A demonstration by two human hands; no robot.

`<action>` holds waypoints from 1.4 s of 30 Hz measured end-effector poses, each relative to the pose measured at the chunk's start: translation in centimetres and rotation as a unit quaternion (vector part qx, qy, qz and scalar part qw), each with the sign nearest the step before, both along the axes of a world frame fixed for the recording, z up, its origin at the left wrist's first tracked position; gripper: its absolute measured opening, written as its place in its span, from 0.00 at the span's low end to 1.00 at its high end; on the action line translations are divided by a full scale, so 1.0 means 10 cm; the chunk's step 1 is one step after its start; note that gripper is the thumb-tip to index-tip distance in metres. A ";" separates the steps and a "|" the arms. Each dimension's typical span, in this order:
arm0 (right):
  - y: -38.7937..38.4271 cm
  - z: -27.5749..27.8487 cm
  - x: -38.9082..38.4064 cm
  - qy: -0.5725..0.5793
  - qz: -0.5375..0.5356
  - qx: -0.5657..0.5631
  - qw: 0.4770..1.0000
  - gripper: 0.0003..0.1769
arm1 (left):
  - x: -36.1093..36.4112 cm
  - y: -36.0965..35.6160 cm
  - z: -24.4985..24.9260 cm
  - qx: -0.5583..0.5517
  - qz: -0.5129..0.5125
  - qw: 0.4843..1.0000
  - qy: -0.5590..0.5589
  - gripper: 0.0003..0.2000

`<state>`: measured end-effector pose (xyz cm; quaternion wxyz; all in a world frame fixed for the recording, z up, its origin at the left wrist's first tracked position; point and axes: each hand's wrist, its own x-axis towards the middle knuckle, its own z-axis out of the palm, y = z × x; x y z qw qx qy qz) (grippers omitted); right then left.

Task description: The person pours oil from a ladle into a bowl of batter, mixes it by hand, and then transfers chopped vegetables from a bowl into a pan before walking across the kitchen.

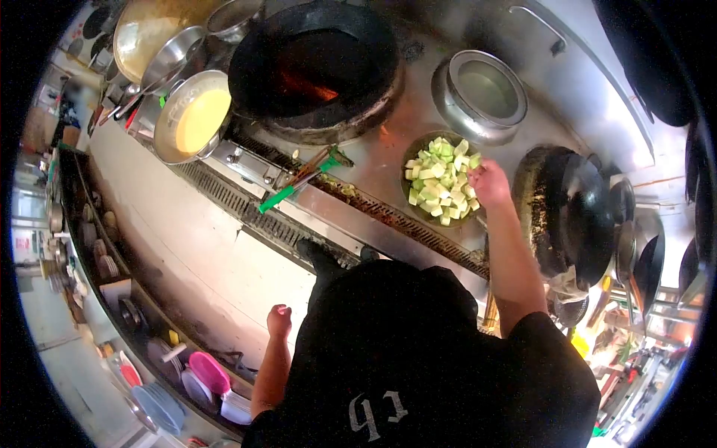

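My right hand (489,183) reaches out to the right rim of a dark bowl (409,196) full of pale green chopped vegetable chunks (441,179). Its fingers are closed at the rim, touching the pieces at the edge. The bowl stands on the steel stove top between a big black wok (314,67) and a smaller black wok (571,216). My left hand (278,321) hangs low by my side over the floor, fingers curled with nothing in it. My black shirt fills the bottom of the view.
An orange glow shows inside the big wok. A steel pot of water (485,89) stands behind the bowl. A metal bowl of yellow liquid (193,119) and a green-handled tool (299,183) lie to the left. A low shelf holds plates, one pink (209,371).
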<state>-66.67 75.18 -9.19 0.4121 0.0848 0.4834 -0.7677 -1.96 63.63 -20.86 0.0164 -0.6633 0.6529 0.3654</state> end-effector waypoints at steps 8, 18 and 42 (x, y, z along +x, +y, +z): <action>-0.23 1.20 0.72 -0.141 -0.042 -0.417 0.897 0.17 | 0.00 -0.11 0.06 0.024 -0.029 0.999 0.022 0.14; -0.20 1.99 1.16 -0.175 0.007 -0.428 0.887 0.34 | 0.12 -0.36 -0.02 0.060 -0.079 0.995 -0.016 0.14; -0.10 2.20 1.23 -0.142 -0.014 -0.407 0.902 0.39 | 0.09 -0.27 0.04 0.023 -0.110 0.993 0.032 0.15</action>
